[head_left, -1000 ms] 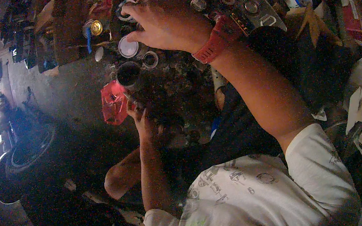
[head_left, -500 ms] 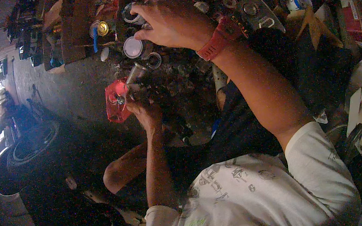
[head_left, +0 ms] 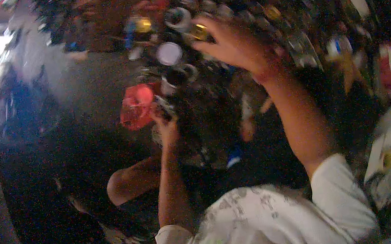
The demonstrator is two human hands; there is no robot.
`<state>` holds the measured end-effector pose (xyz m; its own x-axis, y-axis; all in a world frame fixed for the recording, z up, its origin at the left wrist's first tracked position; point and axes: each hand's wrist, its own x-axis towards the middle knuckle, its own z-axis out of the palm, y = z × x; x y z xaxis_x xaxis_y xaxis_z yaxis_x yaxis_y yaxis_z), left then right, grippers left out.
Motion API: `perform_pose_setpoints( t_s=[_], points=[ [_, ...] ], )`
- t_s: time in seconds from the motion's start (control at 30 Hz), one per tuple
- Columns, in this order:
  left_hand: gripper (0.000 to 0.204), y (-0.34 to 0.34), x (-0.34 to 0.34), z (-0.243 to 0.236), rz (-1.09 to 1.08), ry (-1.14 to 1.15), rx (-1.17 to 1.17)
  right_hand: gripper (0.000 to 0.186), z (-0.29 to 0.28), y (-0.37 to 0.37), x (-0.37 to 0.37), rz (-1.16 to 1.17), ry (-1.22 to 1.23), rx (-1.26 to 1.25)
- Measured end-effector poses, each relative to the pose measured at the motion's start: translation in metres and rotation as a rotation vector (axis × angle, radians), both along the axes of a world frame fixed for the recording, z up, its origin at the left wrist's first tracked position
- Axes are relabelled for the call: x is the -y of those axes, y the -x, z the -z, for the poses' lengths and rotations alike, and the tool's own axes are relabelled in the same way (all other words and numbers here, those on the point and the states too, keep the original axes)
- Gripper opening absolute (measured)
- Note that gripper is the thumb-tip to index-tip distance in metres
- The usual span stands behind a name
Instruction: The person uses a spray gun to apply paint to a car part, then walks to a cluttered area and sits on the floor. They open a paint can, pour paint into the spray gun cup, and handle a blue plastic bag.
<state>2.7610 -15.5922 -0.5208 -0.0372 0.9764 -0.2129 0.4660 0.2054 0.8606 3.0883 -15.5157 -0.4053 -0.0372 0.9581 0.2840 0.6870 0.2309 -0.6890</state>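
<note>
My right hand (head_left: 238,49), blurred and with a red band at its wrist, reaches over the cluttered containers. Its thumb and fingers curl around a small round gold-coloured tin (head_left: 200,32). Lower down, my left hand (head_left: 167,128) is closed around a shiny, metallic-looking piece (head_left: 167,110) whose kind I cannot make out. Just left of those fingers is a red translucent plastic container (head_left: 137,107). A disc-like white lid (head_left: 169,54) lies between the two hands, with a pale cylindrical container (head_left: 169,83) below it.
An open round can (head_left: 178,18) and a gold-topped tin (head_left: 143,25) stand farther off. Many blurred containers crowd the far right. Cardboard (head_left: 103,5) is at the back left, and a blue-and-white can (head_left: 338,46) sits at the right.
The whole view has shifted and blurred. My right hand has come back from the far cans and now has the gold-coloured tin between its fingers. My left hand stays by the red container.
</note>
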Motion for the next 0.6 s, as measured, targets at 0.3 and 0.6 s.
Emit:
perform_pose_setpoints(
  t_s=[0.3,0.6],
  points=[
    [0.070,-0.044,0.001,0.139,-0.232,0.025,0.289,0.052,0.091,0.044,-0.071,-0.023,0.345,-0.245],
    [0.078,-0.040,0.012,0.144,-0.357,0.354,0.181,0.048,0.221,0.127,-0.101,-0.078,0.351,-0.081]
  ],
)
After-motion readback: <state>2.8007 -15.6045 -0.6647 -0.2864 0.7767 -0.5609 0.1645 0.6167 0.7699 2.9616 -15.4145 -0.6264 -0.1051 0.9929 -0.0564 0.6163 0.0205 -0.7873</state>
